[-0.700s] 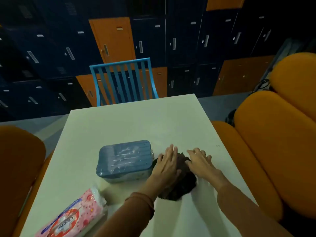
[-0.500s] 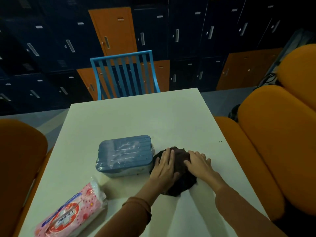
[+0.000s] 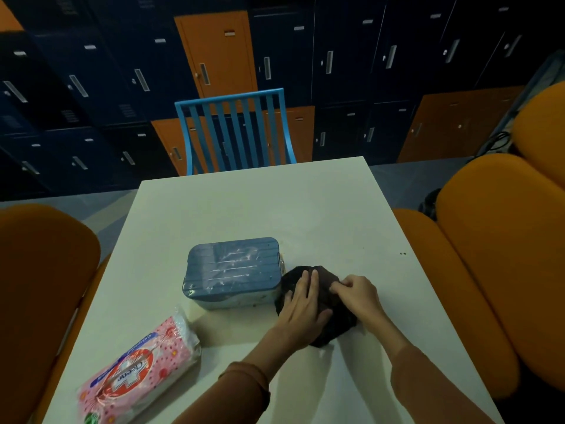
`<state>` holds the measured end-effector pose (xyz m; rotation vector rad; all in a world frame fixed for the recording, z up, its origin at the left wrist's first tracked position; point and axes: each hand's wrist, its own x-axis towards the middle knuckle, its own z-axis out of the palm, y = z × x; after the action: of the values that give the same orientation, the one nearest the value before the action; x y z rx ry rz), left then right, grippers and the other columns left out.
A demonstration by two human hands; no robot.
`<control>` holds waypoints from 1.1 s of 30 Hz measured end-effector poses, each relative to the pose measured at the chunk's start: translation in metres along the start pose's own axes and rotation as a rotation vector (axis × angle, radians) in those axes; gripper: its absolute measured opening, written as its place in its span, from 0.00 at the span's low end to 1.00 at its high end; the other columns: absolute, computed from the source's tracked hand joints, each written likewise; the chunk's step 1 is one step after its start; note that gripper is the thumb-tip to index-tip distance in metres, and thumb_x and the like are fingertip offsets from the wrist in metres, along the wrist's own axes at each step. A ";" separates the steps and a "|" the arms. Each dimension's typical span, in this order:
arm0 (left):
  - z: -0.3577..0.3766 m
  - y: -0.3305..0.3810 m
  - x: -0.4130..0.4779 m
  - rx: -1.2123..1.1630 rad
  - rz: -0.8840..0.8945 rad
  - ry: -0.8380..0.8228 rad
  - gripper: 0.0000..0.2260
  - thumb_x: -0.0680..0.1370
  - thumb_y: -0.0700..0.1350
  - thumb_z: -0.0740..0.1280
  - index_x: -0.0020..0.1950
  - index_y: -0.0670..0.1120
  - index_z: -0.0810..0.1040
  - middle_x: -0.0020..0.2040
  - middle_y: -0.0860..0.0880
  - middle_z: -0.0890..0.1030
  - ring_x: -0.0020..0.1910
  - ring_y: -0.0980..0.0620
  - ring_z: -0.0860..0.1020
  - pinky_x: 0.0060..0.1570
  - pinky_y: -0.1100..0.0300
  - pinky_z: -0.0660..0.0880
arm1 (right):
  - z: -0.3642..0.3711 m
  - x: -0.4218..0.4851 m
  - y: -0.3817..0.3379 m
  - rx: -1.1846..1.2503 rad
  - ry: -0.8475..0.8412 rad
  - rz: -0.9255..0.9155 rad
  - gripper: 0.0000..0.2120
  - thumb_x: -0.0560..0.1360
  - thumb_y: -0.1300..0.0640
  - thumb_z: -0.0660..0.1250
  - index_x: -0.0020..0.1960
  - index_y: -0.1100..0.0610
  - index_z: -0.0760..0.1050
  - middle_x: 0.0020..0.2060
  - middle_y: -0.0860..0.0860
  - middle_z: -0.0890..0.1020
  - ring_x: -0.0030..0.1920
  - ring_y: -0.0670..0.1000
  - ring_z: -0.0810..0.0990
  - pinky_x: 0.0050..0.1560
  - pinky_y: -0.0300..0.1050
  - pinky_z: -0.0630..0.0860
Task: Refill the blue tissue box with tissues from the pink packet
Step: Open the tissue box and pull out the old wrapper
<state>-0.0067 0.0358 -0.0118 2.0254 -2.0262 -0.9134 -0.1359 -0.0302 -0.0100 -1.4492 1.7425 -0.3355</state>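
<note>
**Both hands on the rag, refill not started**

Closest to the camera, the pink plastic tissue packet (image 3: 137,371) lies on its side at the near-left corner of the white table (image 3: 275,209). It's crinkly dotted film with soft bulging sides, and it looks sealed as far as I can tell. It's well apart from both hands, so I'd guess it's just parked there until it's needed.

Next, the hands. The left hand (image 3: 301,307) lies flat with straight fingers, pressing on a dark crumpled cloth (image 3: 334,328), which I read as pinning it down. The right hand (image 3: 356,293) has curled fingers and seems to pinch a fold near the cloth's far edge. The fabric is limp and matte, bunched into a rough lump. I figure it's being tidied or cleared aside.

Just left of the cloth, about touching it, sits the blue ribbed plastic tissue box (image 3: 232,270). It has rounded corners, its lid is on, and shiny film across the top catches the light. I reckon no tissues have gone in yet.

Further back, a blue slatted chair (image 3: 235,127) stands at the table's far edge, then navy and orange lockers (image 3: 345,56).
</note>
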 end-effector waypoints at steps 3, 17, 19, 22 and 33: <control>-0.007 0.012 -0.007 -0.198 0.015 0.029 0.39 0.79 0.56 0.61 0.78 0.49 0.36 0.80 0.48 0.43 0.78 0.49 0.49 0.74 0.42 0.53 | -0.011 -0.018 -0.013 0.128 -0.007 -0.026 0.12 0.70 0.53 0.66 0.41 0.64 0.77 0.36 0.57 0.81 0.37 0.52 0.77 0.36 0.44 0.71; -0.081 0.050 -0.039 -0.755 0.154 0.451 0.20 0.73 0.44 0.72 0.63 0.51 0.74 0.53 0.55 0.80 0.51 0.60 0.78 0.49 0.69 0.74 | -0.083 -0.076 -0.100 0.275 -0.119 -0.432 0.06 0.72 0.55 0.71 0.46 0.49 0.75 0.43 0.45 0.81 0.46 0.47 0.80 0.49 0.48 0.81; -0.094 0.044 -0.041 -0.764 0.126 0.482 0.14 0.74 0.44 0.72 0.58 0.47 0.77 0.48 0.53 0.82 0.47 0.57 0.80 0.46 0.62 0.77 | -0.080 -0.078 -0.108 0.288 -0.119 -0.522 0.06 0.72 0.54 0.71 0.47 0.48 0.75 0.44 0.44 0.81 0.47 0.46 0.80 0.49 0.43 0.80; -0.117 0.029 -0.045 -0.842 0.085 0.519 0.10 0.74 0.47 0.71 0.53 0.45 0.79 0.46 0.47 0.83 0.47 0.50 0.82 0.47 0.52 0.80 | -0.068 -0.078 -0.120 0.275 -0.155 -0.616 0.13 0.72 0.50 0.71 0.55 0.42 0.75 0.55 0.45 0.75 0.55 0.44 0.75 0.51 0.33 0.73; -0.187 -0.069 -0.056 -0.591 -0.013 0.226 0.25 0.75 0.59 0.66 0.68 0.48 0.73 0.65 0.46 0.77 0.62 0.47 0.77 0.59 0.53 0.76 | -0.010 -0.054 -0.150 0.356 -0.104 -0.530 0.23 0.73 0.64 0.69 0.65 0.46 0.73 0.58 0.45 0.78 0.58 0.48 0.76 0.53 0.35 0.74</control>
<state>0.1511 0.0350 0.1223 1.7171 -1.4088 -1.0686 -0.0401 -0.0290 0.1183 -1.6042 1.1219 -0.7898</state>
